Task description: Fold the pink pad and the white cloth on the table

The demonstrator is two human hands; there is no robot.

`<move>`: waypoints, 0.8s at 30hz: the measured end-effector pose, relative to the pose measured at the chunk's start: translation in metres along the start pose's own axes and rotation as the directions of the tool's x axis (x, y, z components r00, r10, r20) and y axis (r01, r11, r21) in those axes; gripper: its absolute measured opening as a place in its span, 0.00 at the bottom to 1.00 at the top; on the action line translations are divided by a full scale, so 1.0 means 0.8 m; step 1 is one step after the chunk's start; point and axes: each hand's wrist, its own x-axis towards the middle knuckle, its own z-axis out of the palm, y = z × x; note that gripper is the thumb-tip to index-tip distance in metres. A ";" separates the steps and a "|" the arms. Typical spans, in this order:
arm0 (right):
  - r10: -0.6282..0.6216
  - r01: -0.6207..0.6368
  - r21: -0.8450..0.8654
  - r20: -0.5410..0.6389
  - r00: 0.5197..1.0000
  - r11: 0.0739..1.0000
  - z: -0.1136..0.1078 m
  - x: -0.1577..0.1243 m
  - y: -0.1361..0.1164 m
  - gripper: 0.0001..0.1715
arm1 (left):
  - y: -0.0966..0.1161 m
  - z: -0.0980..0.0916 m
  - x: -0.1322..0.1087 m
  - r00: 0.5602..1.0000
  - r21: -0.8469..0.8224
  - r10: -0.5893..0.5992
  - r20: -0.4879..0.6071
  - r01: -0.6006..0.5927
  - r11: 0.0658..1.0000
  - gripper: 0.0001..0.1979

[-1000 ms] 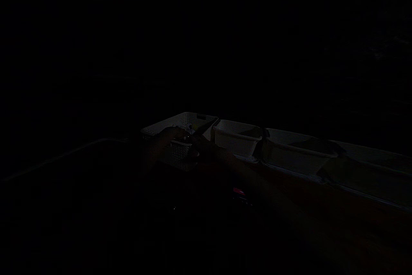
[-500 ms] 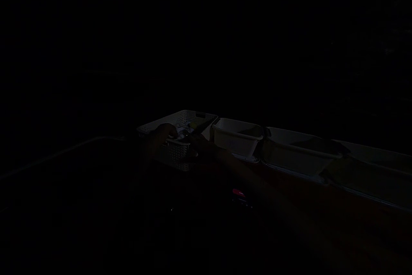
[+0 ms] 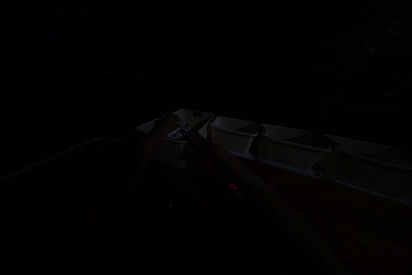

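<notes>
Right hand (image 3: 197, 140) is positioned at the near right corner of the basket (image 3: 176, 149); darkness hides its fingers, so whether it is open, closed or gripping cannot be told. Left hand (image 3: 165, 125) is at the near left part of the same basket, over the rim; its grip likewise cannot be told. On the near side, a small red thing (image 3: 232, 186) shows beside the right forearm. A dark red surface (image 3: 328, 206) extends to the right. The basket is pale, with perforated walls. Inside, near the hands, are pale things (image 3: 177, 133), too dim to identify; behind them is a yellowish thing (image 3: 191, 124). To the right of the basket, three pale bins stand in a row: first bin (image 3: 231, 140), second bin (image 3: 289, 155), third bin (image 3: 363, 176).
</notes>
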 end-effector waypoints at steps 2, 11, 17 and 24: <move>0.016 -0.016 -0.004 0.012 1.000 1.000 -0.003 0.000 -0.003 0.44 | 0.002 -0.001 0.003 0.998 -0.036 -0.033 -0.059 0.030 0.999 0.12; 0.041 -0.040 -0.022 0.064 0.997 0.999 -0.012 0.002 -0.008 0.46 | 0.052 -0.023 -0.003 0.967 -0.370 0.004 -0.254 -0.101 0.924 0.14; 0.053 -0.022 0.269 -0.109 0.993 0.963 -0.028 -0.014 -0.001 0.34 | 0.127 -0.065 0.005 0.909 -0.489 0.068 -0.411 -0.283 0.825 0.15; 0.348 0.043 0.479 -0.694 0.631 0.877 -0.068 -0.089 0.055 0.26 | 0.231 -0.088 -0.008 0.906 -0.787 0.051 -0.420 -0.392 0.476 0.16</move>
